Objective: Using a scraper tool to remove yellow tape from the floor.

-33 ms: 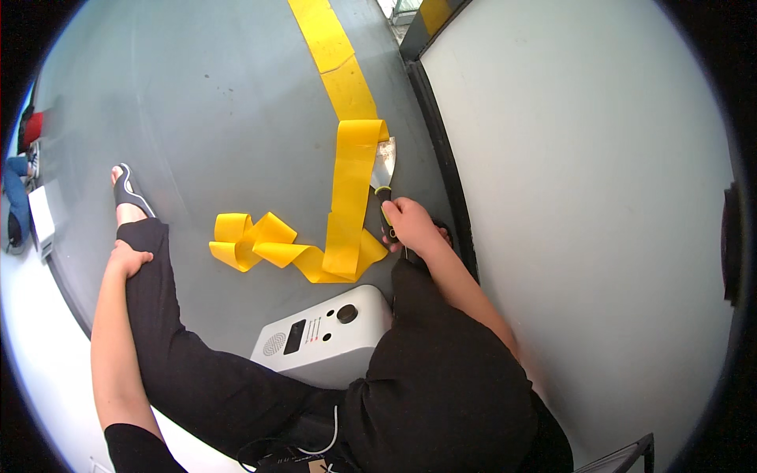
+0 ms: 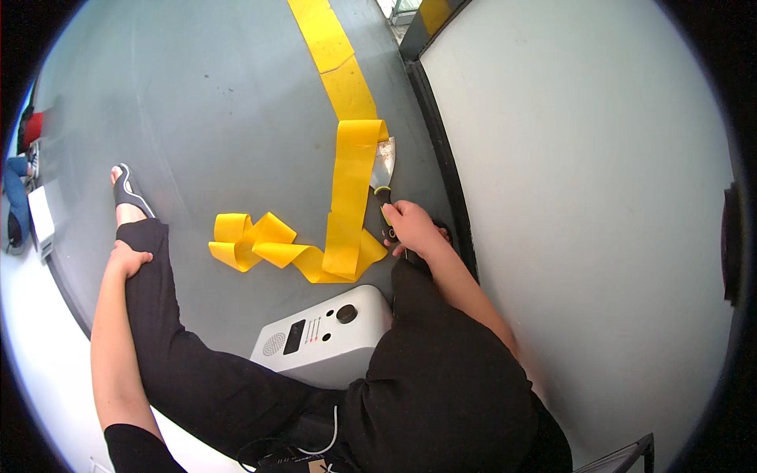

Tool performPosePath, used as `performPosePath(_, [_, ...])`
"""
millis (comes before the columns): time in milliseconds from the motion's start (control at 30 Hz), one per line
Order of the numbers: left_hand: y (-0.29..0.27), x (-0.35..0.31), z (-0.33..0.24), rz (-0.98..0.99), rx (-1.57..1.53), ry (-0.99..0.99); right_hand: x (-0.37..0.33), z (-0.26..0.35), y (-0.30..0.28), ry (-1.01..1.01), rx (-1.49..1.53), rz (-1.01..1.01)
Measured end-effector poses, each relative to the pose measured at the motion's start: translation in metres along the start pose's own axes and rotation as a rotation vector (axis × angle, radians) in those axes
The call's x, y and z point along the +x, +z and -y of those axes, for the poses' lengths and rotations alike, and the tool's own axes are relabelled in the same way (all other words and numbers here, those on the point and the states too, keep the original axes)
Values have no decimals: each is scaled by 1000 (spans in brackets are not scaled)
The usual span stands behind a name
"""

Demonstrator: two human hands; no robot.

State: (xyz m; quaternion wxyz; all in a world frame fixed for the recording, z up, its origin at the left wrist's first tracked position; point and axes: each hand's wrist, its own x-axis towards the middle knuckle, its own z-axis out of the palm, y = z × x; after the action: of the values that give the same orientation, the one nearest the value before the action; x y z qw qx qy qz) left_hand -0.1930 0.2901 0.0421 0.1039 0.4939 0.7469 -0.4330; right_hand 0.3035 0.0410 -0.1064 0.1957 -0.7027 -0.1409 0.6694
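Observation:
My right hand is wrapped round the black and yellow handle of a scraper. Its metal blade points away from me, with the tip against the lifted yellow floor tape. This loose strip folds back toward me from the stuck line and trails off left in twisted loops. Part of the blade is hidden by the tape. My left hand rests on the lower part of my left trouser leg, thumb apart from the fingers, holding no tool.
A yellow tape line runs away along the grey floor. Close on the right stands a pale wall with a dark base strip. Between my legs is a white device with a black knob. Another person's leg shows far left.

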Motion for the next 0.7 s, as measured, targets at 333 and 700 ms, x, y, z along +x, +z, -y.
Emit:
performPosePath(333, [2,1,0,-12,7,6,3,7,2,24,-27,3])
performPosePath(700, [1,-1,-1,-2,-4,-8,0,2,2,-35,6,-15])
